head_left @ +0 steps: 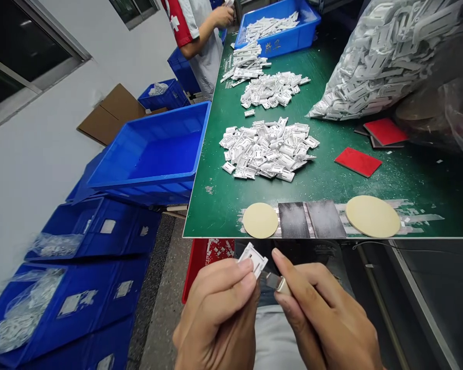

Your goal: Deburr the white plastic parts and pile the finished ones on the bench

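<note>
My left hand (219,308) is closed on a small white plastic part (253,260), a flat frame-like piece with slots, held up between thumb and fingers. In my right hand (324,308) is a small knife (274,282) with a short metal blade and a pale handle, most of it hidden in the grip. The blade points left, close to the lower edge of the white part; whether it touches I cannot tell. Beyond the hands, a heap of similar white parts (268,149) lies on the green table (208,216).
Along the table's front edge lie sanding discs (260,220) and dark abrasive pads (326,219). A red pad (358,162) and a bulging bag of white parts (386,56) are on the right. Blue bins (150,182) stand left. A co-worker (204,41) stands at the far end.
</note>
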The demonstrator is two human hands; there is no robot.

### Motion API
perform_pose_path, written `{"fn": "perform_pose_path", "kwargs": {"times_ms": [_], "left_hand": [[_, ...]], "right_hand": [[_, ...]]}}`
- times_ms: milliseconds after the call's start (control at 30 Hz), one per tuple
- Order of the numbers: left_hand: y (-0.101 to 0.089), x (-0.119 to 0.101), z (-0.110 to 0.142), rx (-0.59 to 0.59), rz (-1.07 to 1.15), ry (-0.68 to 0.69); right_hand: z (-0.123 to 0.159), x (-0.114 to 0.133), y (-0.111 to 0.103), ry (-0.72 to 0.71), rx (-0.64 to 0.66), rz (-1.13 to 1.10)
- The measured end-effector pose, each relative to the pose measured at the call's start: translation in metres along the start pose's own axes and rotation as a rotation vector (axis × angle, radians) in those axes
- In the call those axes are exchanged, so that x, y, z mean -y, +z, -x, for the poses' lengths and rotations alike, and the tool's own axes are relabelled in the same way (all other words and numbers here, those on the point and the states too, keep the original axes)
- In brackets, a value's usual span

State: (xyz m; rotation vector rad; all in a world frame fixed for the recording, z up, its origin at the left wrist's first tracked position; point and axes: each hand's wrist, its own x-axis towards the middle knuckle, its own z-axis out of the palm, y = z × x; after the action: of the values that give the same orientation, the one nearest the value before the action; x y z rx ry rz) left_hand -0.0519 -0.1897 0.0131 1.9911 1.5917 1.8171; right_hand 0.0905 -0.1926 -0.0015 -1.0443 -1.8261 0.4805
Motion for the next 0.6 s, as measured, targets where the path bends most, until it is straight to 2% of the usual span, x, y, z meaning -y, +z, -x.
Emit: {"fn": "perform_pose_path", "kwargs": {"times_ms": [233, 433, 600], "left_hand": [[0.002, 0.0, 0.001, -0.002, 0.004, -0.014], [0.001, 0.0, 0.001, -0.026, 0.036, 0.003], [0.002, 0.0, 0.004, 0.024, 0.067, -0.01]], "right_hand": [[0.001, 0.001, 0.003, 0.019, -0.01, 0.082], [-0.001, -0.004, 0.004, 0.064, -0.079, 0.13], [-0.011, -0.006, -0.008, 0.158, -0.088, -0.016]]}}
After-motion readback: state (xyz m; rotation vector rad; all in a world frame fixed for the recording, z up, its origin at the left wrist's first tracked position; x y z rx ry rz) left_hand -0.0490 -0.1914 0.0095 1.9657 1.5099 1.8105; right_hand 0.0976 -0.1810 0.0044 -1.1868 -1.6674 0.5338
